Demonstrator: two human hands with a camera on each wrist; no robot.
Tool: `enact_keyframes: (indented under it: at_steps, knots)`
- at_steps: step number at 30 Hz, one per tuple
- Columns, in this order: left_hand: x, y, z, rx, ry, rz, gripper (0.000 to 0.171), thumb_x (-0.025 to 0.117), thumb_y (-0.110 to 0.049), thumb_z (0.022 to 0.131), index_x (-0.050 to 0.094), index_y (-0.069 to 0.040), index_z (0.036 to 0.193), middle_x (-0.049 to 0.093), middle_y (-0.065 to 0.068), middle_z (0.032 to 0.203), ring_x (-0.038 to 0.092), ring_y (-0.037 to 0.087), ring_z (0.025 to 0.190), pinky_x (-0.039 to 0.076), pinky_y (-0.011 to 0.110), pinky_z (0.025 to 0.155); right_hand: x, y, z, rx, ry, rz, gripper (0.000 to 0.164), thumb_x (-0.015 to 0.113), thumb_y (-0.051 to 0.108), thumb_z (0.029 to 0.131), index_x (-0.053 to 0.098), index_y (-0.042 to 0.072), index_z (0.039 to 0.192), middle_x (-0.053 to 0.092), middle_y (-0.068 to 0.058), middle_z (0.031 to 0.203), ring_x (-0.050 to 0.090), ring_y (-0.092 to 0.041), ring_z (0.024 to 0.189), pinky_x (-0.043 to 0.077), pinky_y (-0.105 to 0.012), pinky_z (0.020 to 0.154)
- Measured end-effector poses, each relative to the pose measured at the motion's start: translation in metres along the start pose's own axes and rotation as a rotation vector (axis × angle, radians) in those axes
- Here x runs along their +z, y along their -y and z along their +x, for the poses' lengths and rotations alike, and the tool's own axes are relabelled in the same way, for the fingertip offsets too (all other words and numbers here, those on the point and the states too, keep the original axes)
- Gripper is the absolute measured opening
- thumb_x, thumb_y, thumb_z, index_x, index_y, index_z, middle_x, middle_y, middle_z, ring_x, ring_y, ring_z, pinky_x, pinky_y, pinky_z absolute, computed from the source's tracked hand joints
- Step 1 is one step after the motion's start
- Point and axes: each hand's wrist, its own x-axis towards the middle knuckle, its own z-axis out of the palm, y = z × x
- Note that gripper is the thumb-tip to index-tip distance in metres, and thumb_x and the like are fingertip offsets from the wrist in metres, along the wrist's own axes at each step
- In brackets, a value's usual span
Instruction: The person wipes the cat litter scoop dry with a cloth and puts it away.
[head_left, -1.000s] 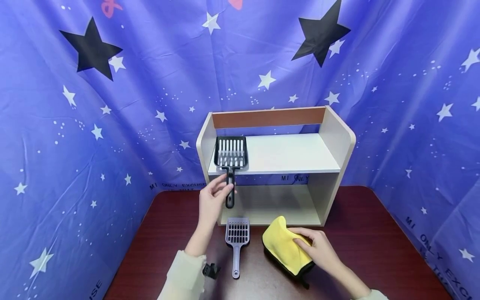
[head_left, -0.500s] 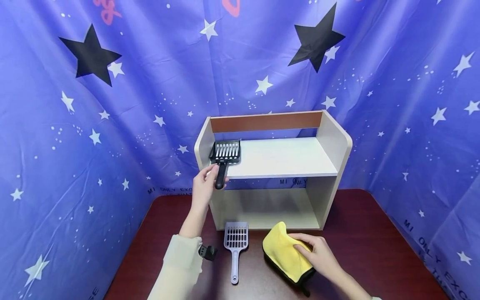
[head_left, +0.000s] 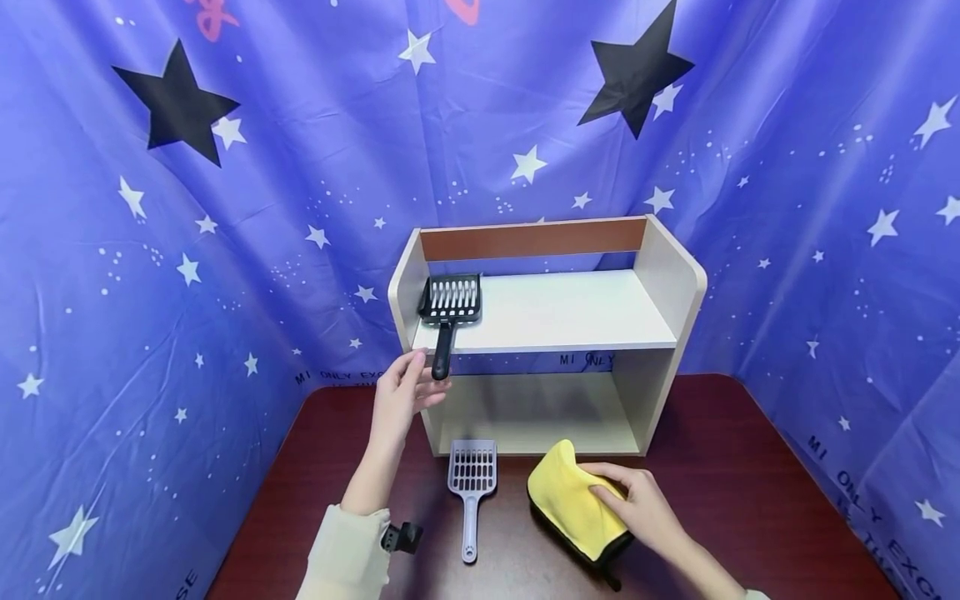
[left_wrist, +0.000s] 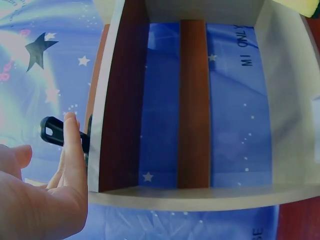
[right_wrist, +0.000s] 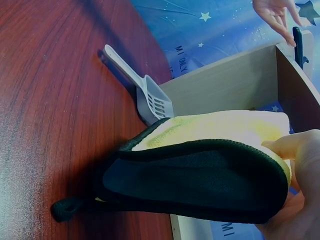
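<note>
Plainly, the upper shelf (head_left: 570, 312) holds a black scoop (head_left: 444, 343), left hand (head_left: 401, 400) relaxed and empty, right hand (head_left: 643, 508) pinching cloth (head_left: 572, 502).

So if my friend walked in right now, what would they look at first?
Probably the bright yellow cloth with black edging, pinched in the right hand at the front of the dark red table. Then maybe the two big black stars high on the purple-blue curtain. After that, the black slotted scoop at the left of the upper shelf, its handle poking past the front edge.
</note>
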Motion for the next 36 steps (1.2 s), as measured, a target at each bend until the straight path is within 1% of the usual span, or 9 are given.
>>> enact_keyframes:
  at_steps: [5,9,14,20,23,26,30,33,36]
  knots:
    - [-0.013,0.015,-0.010,-0.032,-0.023,0.030,0.043,0.049,-0.031,0.098,0.051,0.000,0.128,0.069,0.023,0.099,0.070,0.016,0.072,0.058,0.033,0.069,-0.002,0.000,0.000,0.002,0.003,0.014,0.026,0.070,0.005,0.082,0.071,0.012,0.107,0.072,-0.001,0.099,0.058,0.003,0.074,0.047,-0.011,0.063]
    - [-0.024,0.035,-0.017,-0.069,-0.023,0.045,0.042,0.049,-0.030,0.098,0.052,0.002,0.126,0.066,0.027,0.104,0.070,0.017,0.075,0.058,0.035,0.072,-0.003,-0.001,-0.001,0.002,0.002,0.020,0.026,0.070,0.005,0.082,0.071,0.013,0.107,0.072,-0.001,0.099,0.059,0.002,0.074,0.047,-0.011,0.064]
    - [-0.037,0.069,-0.025,-0.139,-0.035,0.081,0.043,0.052,-0.026,0.097,0.052,0.007,0.124,0.066,0.027,0.104,0.070,0.020,0.079,0.058,0.033,0.071,-0.004,-0.001,-0.001,-0.006,0.011,0.018,0.026,0.069,0.005,0.082,0.070,0.013,0.107,0.072,-0.001,0.099,0.059,0.002,0.076,0.047,-0.010,0.066]
    - [-0.047,0.117,-0.039,-0.208,-0.037,0.131,0.043,0.056,-0.022,0.095,0.053,0.012,0.121,0.068,0.025,0.101,0.070,0.023,0.079,0.057,0.039,0.073,-0.004,-0.002,-0.001,0.003,0.007,0.014,0.026,0.070,0.005,0.082,0.071,0.013,0.107,0.072,0.000,0.098,0.059,0.002,0.073,0.047,-0.011,0.063]
    - [-0.049,0.140,-0.049,-0.246,-0.018,0.162,0.042,0.060,-0.019,0.093,0.053,0.013,0.120,0.068,0.024,0.100,0.070,0.024,0.080,0.057,0.041,0.073,-0.004,-0.002,-0.002,0.016,0.020,0.030,0.026,0.069,0.005,0.082,0.070,0.012,0.107,0.072,-0.002,0.098,0.059,0.002,0.071,0.048,-0.013,0.060]
    - [-0.048,0.161,-0.060,-0.272,0.029,0.187,0.042,0.063,-0.015,0.090,0.053,0.015,0.118,0.067,0.026,0.101,0.069,0.030,0.082,0.057,0.044,0.074,-0.004,-0.001,0.000,0.014,0.029,0.029,0.025,0.069,0.006,0.083,0.070,0.012,0.107,0.072,-0.003,0.099,0.060,0.002,0.074,0.048,-0.013,0.062]
    - [-0.044,0.184,-0.074,-0.267,0.086,0.235,0.043,0.067,-0.011,0.085,0.054,0.017,0.115,0.067,0.027,0.099,0.069,0.033,0.081,0.057,0.044,0.071,-0.004,0.000,0.001,-0.004,0.026,0.015,0.026,0.070,0.006,0.082,0.071,0.013,0.107,0.072,-0.001,0.100,0.060,0.002,0.081,0.047,-0.010,0.067]
    - [-0.042,0.197,-0.084,-0.248,0.111,0.287,0.041,0.071,-0.008,0.080,0.057,0.015,0.110,0.069,0.025,0.095,0.070,0.027,0.076,0.058,0.039,0.066,-0.002,0.000,0.000,-0.010,0.024,0.018,0.026,0.070,0.006,0.082,0.071,0.013,0.107,0.072,-0.001,0.099,0.060,0.002,0.081,0.046,-0.009,0.067]
    - [-0.038,0.205,-0.093,-0.231,0.109,0.360,0.039,0.076,-0.007,0.075,0.061,0.012,0.106,0.070,0.022,0.091,0.068,0.019,0.069,0.058,0.032,0.059,0.000,0.000,-0.003,-0.006,0.025,0.016,0.025,0.070,0.002,0.081,0.071,0.009,0.106,0.072,-0.005,0.098,0.061,0.000,0.080,0.047,-0.010,0.066]
